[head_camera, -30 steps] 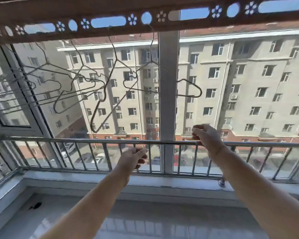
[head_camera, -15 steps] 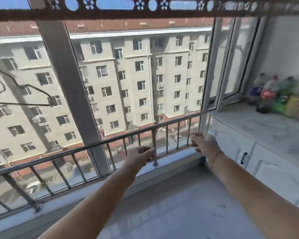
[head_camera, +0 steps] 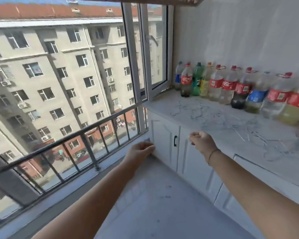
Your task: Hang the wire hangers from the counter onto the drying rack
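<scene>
Wire hangers (head_camera: 197, 113) lie flat on counter (head_camera: 164, 103), directions blurred.

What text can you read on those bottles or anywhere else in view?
"Coca-Cola": white script on the red label of the sixth bottle from the window, barely legible.
Second bottle from the window: white script on its red label, too blurred to read.
Other bottles: labels blurred, unreadable.
No text on the counter or cabinet.

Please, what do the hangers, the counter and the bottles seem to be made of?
Hangers: thin grey wire, probably metal, blurred.
Counter: glossy white slab with faint veins, marble or imitation.
Bottles: clear plastic; liquid shows through, with printed labels.
</scene>
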Demonstrator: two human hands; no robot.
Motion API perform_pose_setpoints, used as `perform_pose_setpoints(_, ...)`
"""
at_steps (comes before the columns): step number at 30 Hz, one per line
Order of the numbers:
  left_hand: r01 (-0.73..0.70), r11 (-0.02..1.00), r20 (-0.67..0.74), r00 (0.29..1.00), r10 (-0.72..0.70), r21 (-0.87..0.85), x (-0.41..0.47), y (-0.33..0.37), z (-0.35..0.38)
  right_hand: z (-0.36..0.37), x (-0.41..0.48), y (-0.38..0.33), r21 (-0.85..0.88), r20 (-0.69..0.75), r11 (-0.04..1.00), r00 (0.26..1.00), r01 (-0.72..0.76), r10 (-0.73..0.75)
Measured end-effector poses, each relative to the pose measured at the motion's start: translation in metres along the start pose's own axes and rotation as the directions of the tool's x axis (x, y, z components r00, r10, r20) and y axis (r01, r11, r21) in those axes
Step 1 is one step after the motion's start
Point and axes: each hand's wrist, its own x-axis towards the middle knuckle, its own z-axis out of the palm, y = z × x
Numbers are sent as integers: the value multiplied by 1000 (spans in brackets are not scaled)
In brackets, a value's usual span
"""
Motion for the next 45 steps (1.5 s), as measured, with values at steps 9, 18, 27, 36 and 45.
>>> perform_pose_setpoints(9, -27, 997, 212, 977, 12, 66, 83, 18, 136, -132, 53, 56, -76, -192, 994, 979, -82, 66)
perform_pose_setpoints(18, -105, 984, 386, 922, 41, 147, 198, 25, 248, -201, 135, 99, -174, -336, 968, 935, -181, 114)
perform_pose_setpoints(27, -122, 983, 484, 874, 41, 137, 329, 55, 315, -226, 251, 109, -167, -428, 957, 892, -239, 148)
perform_pose_setpoints(36, -66, 981, 489, 872, -34, 185, 414, 55, 372, -245, 338, 139, -144, -417, 938, 878, -317, 233)
perform_pose_setpoints(45, 85, 968, 403, 898, -177, 236, 484, 26, 430, -258, 447, 186, -194, -267, 915, 917, -354, 298)
